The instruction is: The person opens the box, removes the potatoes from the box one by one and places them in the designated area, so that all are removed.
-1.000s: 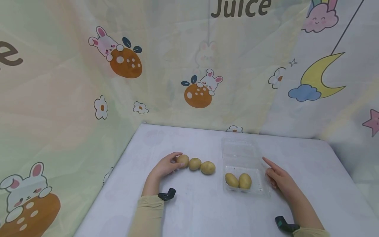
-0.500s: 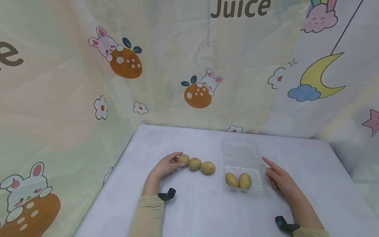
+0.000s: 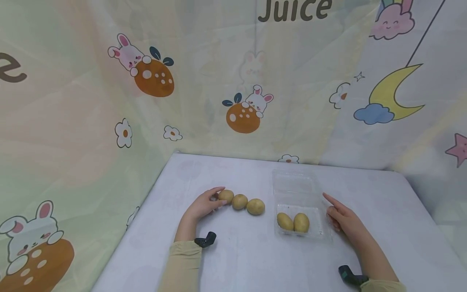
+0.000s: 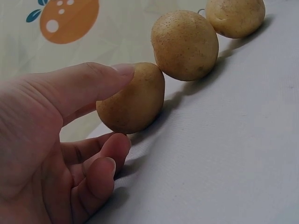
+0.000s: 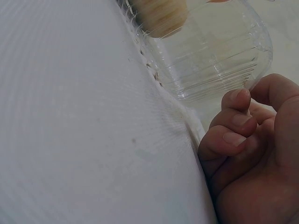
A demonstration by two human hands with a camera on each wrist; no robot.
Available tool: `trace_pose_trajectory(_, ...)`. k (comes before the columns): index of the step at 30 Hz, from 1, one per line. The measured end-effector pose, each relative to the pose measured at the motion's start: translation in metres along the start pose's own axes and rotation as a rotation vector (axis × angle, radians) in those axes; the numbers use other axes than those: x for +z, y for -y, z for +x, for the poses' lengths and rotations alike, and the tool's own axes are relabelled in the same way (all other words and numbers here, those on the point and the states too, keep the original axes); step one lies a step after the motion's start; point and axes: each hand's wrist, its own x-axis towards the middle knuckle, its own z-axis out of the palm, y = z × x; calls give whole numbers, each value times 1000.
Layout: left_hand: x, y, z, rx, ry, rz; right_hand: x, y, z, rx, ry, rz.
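Observation:
In the head view my left hand [image 3: 203,204] reaches the leftmost of three potatoes in a slanting row. Its thumb lies on top of that potato [image 4: 140,105] and the fingers curl beneath, as the left wrist view shows. Right beside it are the middle potato [image 3: 239,202] and the right-hand potato [image 3: 256,207]. My right hand [image 3: 344,221] is at the right edge of a clear plastic clamshell box [image 3: 318,227], index finger extended and the other fingers loosely curled. From the right wrist, fingertips [image 5: 239,94] appear right at the box's edge.
Two potatoes [image 3: 301,223] lie in the box's left part. Its clear lid [image 3: 294,182] is folded back toward the far side. A white cloth covers the table [image 3: 240,259], and a printed curtain [image 3: 204,61] hangs behind and to the left.
The held potato shifts very slightly toward the middle one. Otherwise both hands, the box and the other potatoes stay where they were.

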Motion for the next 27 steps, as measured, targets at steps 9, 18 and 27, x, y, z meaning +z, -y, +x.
trace_pose_trajectory(9,-2,2,1,-1,-5,-1,0,1,1,-2,3,-8)
trace_pose_trajectory(18,-5,-1,-2,12,9,-13,1,-1,2,-20,4,-17)
trace_pose_trajectory(27,-13,-13,-7,36,-15,22,0,1,0,-6,3,-26)
